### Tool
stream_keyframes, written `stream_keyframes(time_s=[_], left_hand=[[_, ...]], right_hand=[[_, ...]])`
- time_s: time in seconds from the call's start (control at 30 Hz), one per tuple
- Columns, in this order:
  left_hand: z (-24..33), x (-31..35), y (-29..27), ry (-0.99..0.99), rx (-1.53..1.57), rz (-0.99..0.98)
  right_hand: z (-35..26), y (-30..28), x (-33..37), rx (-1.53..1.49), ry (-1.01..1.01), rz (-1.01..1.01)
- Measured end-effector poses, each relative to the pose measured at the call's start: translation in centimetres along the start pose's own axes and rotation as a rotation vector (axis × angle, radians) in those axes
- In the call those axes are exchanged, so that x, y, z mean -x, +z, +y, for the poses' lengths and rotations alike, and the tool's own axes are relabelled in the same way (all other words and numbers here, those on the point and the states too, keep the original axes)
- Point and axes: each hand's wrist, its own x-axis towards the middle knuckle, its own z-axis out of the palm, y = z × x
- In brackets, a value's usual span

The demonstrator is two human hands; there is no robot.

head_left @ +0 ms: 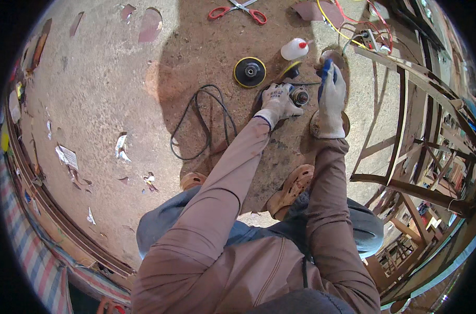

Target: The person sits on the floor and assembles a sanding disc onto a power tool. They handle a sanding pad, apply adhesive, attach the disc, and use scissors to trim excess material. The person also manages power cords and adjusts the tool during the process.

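Observation:
My left hand (277,102), in a white glove, is wrapped round a grinder-like power tool. Its round metal head and spindle (299,96) face up beside my thumb. My right hand (332,97), also gloved with blue at the fingers, is raised to the right of the tool. Its fingers are drawn together, and what they hold, if anything, is hidden. A round black backing pad (250,72) with a yellow rim lies left of the tool. Just beyond my left hand a second yellow-edged black piece (291,69) stands tilted. A round brownish disc (345,124) lies partly under my right wrist.
A white bottle (293,49) with a red cap lies beyond the pads. Red-handled scissors (238,10) are at the far edge. A black cord (208,123) loops at left. A power strip (369,40) and metal frames (400,125) stand at right. Paper scraps (66,157) litter the left floor.

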Motion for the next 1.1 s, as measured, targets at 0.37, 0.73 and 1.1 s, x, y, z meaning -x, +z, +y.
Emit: stream_keyframes(time_s=[0.37, 0.73, 1.1], left_hand=[[-0.5, -0.5, 2.0, 0.084, -0.026, 0.013], [-3.7, -1.8, 3.6, 0.037, -0.067, 0.06], [-0.9, -2.0, 3.7, 0.004, -0.043, 0.188]], right_hand=[[1.1, 16.1, 2.6, 1.008, -0.235, -0.567], [-5.2, 9.0, 5.8, 0.38, -0.296, 0.099], [5.2, 0.3, 10.5, 0.759, -0.515, 0.298]])
